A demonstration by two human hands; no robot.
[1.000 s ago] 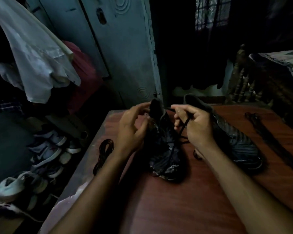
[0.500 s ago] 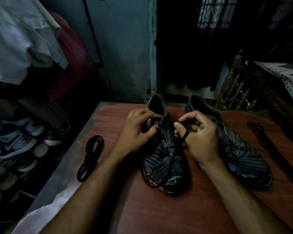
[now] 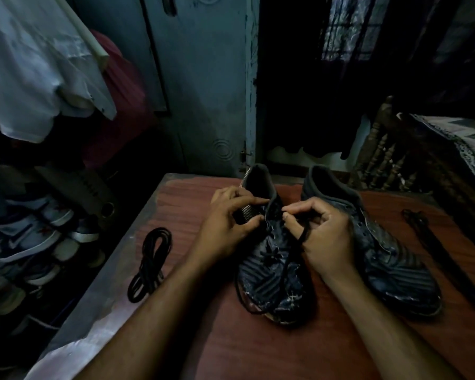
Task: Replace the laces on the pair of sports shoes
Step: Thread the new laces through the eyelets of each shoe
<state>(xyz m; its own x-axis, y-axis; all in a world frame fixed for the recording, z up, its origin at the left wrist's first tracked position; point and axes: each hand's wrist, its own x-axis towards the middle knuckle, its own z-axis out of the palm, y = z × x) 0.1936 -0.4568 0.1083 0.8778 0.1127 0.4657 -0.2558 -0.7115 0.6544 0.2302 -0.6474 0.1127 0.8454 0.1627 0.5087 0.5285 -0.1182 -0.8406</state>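
Two dark striped sports shoes stand side by side on the reddish table, toes toward me. My left hand grips the left shoe at its collar, thumb and forefinger by the top eyelets. My right hand pinches a black lace near the same eyelets; the lace runs down over the toe and loops off the front. The right shoe lies partly behind my right hand. A coiled black lace sits on the table to the left.
Another dark lace or strap lies on the table at the right. Several pale sneakers are stacked on the floor at the left. Clothes hang at upper left; a blue door stands behind the table, a bed at right.
The left shoe has come down from a raised tilt to rest flat on the table. Both hands moved lower to its top eyelets, the right hand still pinching the lace.
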